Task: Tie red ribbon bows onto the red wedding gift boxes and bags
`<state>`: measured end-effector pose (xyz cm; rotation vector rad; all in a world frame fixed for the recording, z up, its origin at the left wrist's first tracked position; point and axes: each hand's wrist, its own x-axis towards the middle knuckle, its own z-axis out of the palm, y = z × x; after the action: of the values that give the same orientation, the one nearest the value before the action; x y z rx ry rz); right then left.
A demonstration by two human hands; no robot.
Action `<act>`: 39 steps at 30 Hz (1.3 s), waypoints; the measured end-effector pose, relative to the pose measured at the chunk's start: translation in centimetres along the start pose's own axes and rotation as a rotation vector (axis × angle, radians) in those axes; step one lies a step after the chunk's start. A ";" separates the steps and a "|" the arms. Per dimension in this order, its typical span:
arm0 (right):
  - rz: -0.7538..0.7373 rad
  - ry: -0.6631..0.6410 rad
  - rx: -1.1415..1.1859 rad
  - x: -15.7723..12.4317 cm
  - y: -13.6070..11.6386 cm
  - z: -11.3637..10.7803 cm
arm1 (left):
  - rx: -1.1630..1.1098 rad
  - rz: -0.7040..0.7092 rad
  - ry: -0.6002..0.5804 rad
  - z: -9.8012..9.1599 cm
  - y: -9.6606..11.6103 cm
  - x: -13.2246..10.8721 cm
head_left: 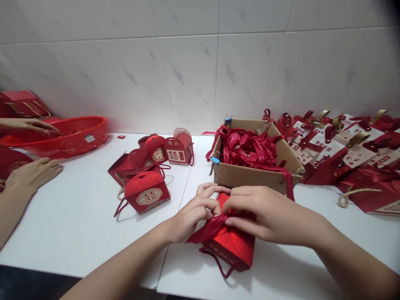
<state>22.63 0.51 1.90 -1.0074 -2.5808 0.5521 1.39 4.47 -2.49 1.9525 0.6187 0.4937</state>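
Note:
A red gift box (237, 243) with a dark cord handle lies on the white table in front of me. Across its top runs a dark red ribbon (208, 230), one end hanging off the left side. My left hand (195, 214) pinches the ribbon from the left, fingers curled. From the right, my right hand (259, 210) rests over the box top, thumb and fingers closed on the ribbon near the middle. The part of the ribbon between the fingers is partly hidden. Directly behind stands a cardboard box (250, 177) filled with loose red ribbons (250, 146).
Several red gift boxes (150, 193) stand left of centre. Rows of finished-looking red and white boxes (331, 154) crowd the right side. At far left, another person's hands (34, 177) are by a red plastic basket (78, 143). A tiled wall (187, 83) closes off the back.

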 end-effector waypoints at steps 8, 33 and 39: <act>-0.067 -0.080 0.003 -0.9 0.6 -1.4 | 0.007 -0.008 0.035 0.1 0.1 0.1; 0.356 0.660 0.905 0.8 0.8 -0.4 | 0.230 0.131 0.085 0.9 0.4 -0.1; 0.279 0.952 1.012 -0.9 1.7 -3.0 | 0.200 0.119 0.100 0.8 0.6 -0.1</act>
<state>25.50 1.73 3.64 -0.8943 -1.0922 0.9805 1.97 3.61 -2.28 2.1732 0.6373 0.6266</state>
